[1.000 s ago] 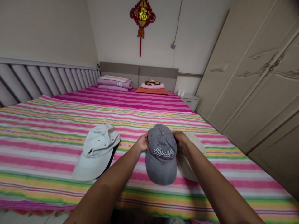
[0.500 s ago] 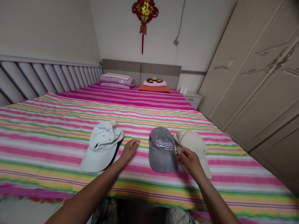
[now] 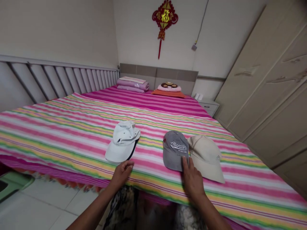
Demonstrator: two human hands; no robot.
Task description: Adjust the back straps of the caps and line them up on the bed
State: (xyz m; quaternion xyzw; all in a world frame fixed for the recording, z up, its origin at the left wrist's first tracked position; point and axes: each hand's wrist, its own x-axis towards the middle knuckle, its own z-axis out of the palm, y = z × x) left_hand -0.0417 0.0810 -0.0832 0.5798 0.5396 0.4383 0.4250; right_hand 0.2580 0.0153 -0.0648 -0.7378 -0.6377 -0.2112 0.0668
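Three baseball caps lie on the striped bedspread [image 3: 148, 174]. My left hand [image 3: 122, 174] is loosely closed with nothing visible in it, just in front of the brim of the white cap [image 3: 122, 140], which has a dark logo. My right hand [image 3: 193, 182] reaches forward with its fingers stretched out. Its fingertips rest on or just over the right edge of the brim of the grey cap [image 3: 175, 148], which bears white lettering. Against the grey cap's right side lies a beige cap [image 3: 205, 153], its brim pointing towards me.
Folded purple bedding [image 3: 134, 85] and a pink pillow with an animal face [image 3: 169, 88] lie by the headboard [image 3: 175, 75]. A bedside cabinet [image 3: 208, 106] and a tall wardrobe [image 3: 261, 73] stand on the right. A green stool [image 3: 18, 183] is at lower left.
My view has swung left. My left hand has drawn back towards me from beside the white cap. My right hand has gone from a pinch between the grey and beige caps to stretched fingers at the grey brim.
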